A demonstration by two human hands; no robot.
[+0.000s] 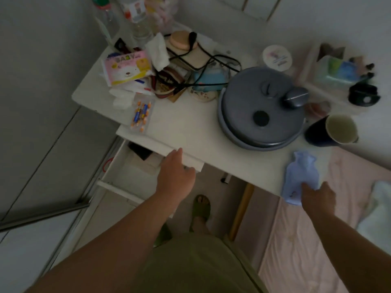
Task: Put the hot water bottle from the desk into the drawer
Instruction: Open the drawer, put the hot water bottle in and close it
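Observation:
A small pale blue hot water bottle (300, 176) lies flat at the near right corner of the white desk (190, 127), neck pointing away from me. My right hand (317, 195) rests on its lower end, fingers on the bottle. The white drawer (127, 172) under the desk's left side stands pulled out, with a dark object and some small items inside. My left hand (175, 170) holds the drawer's front edge just under the desk top.
A round grey lidded pot (260, 108) and a dark cup (332, 130) stand behind the bottle. Clutter fills the back left: a pink baby wipes pack (127, 67), cables, tissues, bottles. A pink bed (317, 240) lies right. My sandalled foot (201, 210) is below.

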